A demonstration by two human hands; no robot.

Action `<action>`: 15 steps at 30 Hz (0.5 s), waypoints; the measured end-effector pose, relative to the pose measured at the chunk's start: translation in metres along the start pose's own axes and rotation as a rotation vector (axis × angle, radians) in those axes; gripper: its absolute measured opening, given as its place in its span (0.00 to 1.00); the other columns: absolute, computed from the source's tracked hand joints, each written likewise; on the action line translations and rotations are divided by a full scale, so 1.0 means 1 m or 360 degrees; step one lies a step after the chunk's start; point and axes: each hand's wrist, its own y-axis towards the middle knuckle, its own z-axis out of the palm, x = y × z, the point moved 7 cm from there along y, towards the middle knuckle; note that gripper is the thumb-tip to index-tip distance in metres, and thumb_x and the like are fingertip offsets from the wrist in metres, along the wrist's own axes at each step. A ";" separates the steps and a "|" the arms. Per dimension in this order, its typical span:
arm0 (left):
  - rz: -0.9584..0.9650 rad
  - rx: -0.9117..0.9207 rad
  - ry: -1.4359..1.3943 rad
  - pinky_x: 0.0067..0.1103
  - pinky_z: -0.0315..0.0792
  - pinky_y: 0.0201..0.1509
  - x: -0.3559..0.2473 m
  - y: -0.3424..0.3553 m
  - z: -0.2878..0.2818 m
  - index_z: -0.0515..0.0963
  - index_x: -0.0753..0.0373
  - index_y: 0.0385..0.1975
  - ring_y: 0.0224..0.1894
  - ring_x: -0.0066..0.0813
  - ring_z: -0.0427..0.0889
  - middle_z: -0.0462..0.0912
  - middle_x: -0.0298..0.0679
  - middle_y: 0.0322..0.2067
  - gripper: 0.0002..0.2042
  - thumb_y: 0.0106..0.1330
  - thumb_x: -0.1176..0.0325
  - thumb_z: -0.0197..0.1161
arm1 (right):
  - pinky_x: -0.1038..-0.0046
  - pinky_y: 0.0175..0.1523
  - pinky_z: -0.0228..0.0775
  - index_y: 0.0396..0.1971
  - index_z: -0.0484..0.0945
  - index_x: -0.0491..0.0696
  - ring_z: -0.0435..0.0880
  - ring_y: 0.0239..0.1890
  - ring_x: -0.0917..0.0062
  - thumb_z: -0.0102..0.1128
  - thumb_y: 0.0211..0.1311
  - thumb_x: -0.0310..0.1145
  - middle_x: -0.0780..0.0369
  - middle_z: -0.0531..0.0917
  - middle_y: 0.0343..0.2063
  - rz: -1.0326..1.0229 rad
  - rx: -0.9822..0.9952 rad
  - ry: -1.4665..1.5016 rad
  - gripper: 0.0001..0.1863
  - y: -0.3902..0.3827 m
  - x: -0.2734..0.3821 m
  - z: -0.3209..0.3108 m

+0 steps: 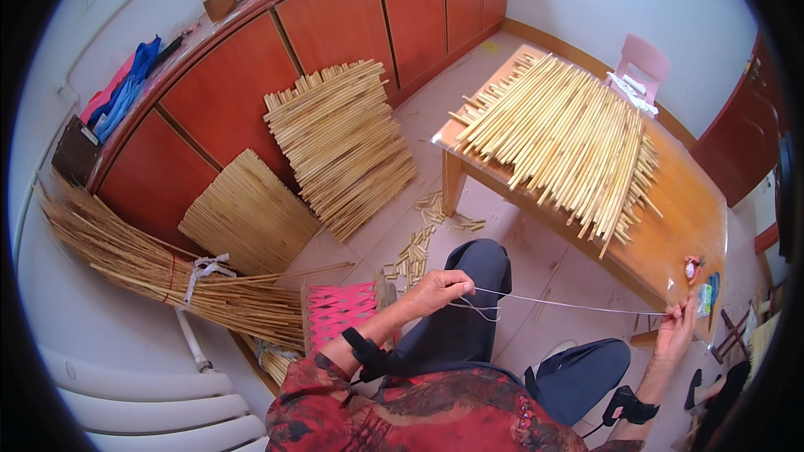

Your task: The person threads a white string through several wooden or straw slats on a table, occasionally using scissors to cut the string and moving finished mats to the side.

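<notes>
Between my two hands a thin white cord (578,307) is stretched nearly straight above my knees. My left hand (445,291) pinches one end of it, and a slack loop hangs just below those fingers. Out to the right, by the table's near corner, my right hand (677,328) grips the cord between thumb and fingers. On the orange wooden table (682,201) lies a broad layer of straw-coloured stalks (557,138), side by side, with uneven ends.
Two stalk mats (343,151) lean against red cabinets (335,21). Cut stalk pieces (410,255) litter the floor. At left lie a tied stalk bundle (159,259), a pink woven seat (339,314) and a white radiator (151,393). A pink chair (641,67) stands behind the table.
</notes>
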 end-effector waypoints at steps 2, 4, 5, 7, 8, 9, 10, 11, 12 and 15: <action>0.0109 0.0008 0.0101 0.12 0.63 0.27 0.013 -0.004 -0.006 0.75 0.63 0.30 0.25 0.11 0.67 0.72 0.25 0.21 0.09 0.61 0.65 0.51 | 0.84 0.30 0.64 0.46 0.67 0.41 0.64 0.22 0.88 0.49 0.59 0.31 0.67 0.69 0.25 -0.0018 -0.0024 -0.0013 0.16 0.013 0.004 -0.028; 0.0059 0.0007 0.0145 0.12 0.64 0.28 0.017 -0.006 -0.012 0.75 0.63 0.30 0.26 0.12 0.68 0.72 0.26 0.22 0.09 0.61 0.65 0.51 | 0.85 0.30 0.64 0.47 0.67 0.41 0.64 0.22 0.87 0.49 0.59 0.30 0.67 0.69 0.25 -0.0077 -0.0057 0.0010 0.17 0.025 0.015 -0.059; 0.0018 0.0005 0.0195 0.12 0.65 0.30 0.019 -0.007 -0.017 0.75 0.63 0.31 0.26 0.13 0.69 0.73 0.26 0.22 0.09 0.61 0.65 0.51 | 0.85 0.30 0.64 0.47 0.67 0.41 0.64 0.22 0.87 0.49 0.59 0.30 0.67 0.69 0.25 -0.0077 -0.0062 0.0003 0.17 0.030 0.020 -0.073; -0.0036 -0.0007 0.0196 0.13 0.65 0.31 0.019 -0.006 -0.025 0.76 0.64 0.30 0.27 0.14 0.69 0.74 0.29 0.23 0.09 0.61 0.65 0.51 | 0.86 0.30 0.64 0.47 0.67 0.40 0.64 0.22 0.87 0.49 0.59 0.29 0.67 0.69 0.25 -0.0160 -0.0140 -0.0023 0.16 0.037 0.035 -0.105; 0.0009 -0.0046 0.0285 0.14 0.66 0.31 0.015 -0.006 -0.030 0.76 0.64 0.30 0.27 0.15 0.70 0.75 0.30 0.23 0.09 0.61 0.65 0.52 | 0.87 0.30 0.64 0.46 0.67 0.40 0.64 0.22 0.87 0.49 0.59 0.29 0.67 0.70 0.26 -0.0202 -0.0106 -0.0079 0.16 0.041 0.042 -0.119; 0.0051 -0.0087 0.0374 0.15 0.66 0.32 0.012 -0.007 -0.035 0.76 0.64 0.30 0.27 0.16 0.70 0.75 0.32 0.23 0.09 0.61 0.66 0.52 | 0.87 0.30 0.64 0.46 0.67 0.40 0.64 0.22 0.87 0.49 0.59 0.29 0.67 0.70 0.26 -0.0201 -0.0113 -0.0085 0.16 0.041 0.046 -0.125; 0.0128 -0.0074 0.0432 0.17 0.66 0.34 0.016 -0.005 -0.040 0.76 0.65 0.30 0.28 0.18 0.71 0.75 0.33 0.23 0.09 0.60 0.66 0.53 | 0.86 0.31 0.64 0.46 0.68 0.40 0.64 0.22 0.87 0.49 0.58 0.29 0.67 0.70 0.26 -0.0189 -0.0179 -0.0094 0.16 0.040 0.049 -0.135; 0.0121 -0.0064 0.0429 0.17 0.66 0.34 0.020 -0.004 -0.046 0.76 0.65 0.30 0.28 0.18 0.71 0.75 0.33 0.23 0.09 0.60 0.66 0.53 | 0.86 0.31 0.64 0.46 0.68 0.41 0.65 0.22 0.87 0.50 0.58 0.29 0.67 0.70 0.26 -0.0177 -0.0246 -0.0102 0.16 0.040 0.051 -0.144; 0.0098 -0.0085 0.0492 0.17 0.66 0.34 0.023 -0.002 -0.052 0.76 0.66 0.30 0.28 0.17 0.71 0.75 0.33 0.23 0.09 0.60 0.66 0.53 | 0.86 0.31 0.64 0.46 0.68 0.41 0.65 0.22 0.87 0.50 0.58 0.29 0.67 0.70 0.26 -0.0183 -0.0264 -0.0110 0.16 0.040 0.055 -0.155; 0.0017 -0.0111 0.0562 0.16 0.66 0.34 0.017 0.001 -0.072 0.75 0.66 0.29 0.28 0.17 0.70 0.75 0.33 0.22 0.08 0.60 0.67 0.54 | 0.85 0.32 0.64 0.44 0.69 0.41 0.65 0.22 0.86 0.51 0.57 0.29 0.67 0.70 0.26 -0.0206 -0.0369 -0.0087 0.15 0.045 0.071 -0.194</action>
